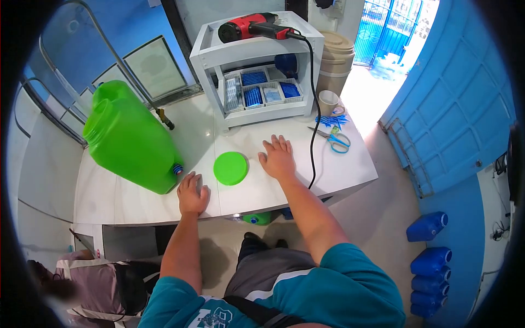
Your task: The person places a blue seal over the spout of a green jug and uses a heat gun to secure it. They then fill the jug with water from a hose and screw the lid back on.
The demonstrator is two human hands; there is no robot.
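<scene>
My left hand rests on the white counter near its front edge, fingers spread and holding nothing. Just beyond it on the left stands a large green jug with an open mouth and a small capped spout low on its right side. A round green lid lies flat between my two hands. To the right of the lid, my right hand lies palm down with its fingers apart and nothing in it. Neither hand touches the lid.
A white shelf holds a red heat gun, its black cord hanging across the counter, and baskets of blue packets. Scissors and a cup are at right. Blue jugs stand on the floor. Another person is at lower left.
</scene>
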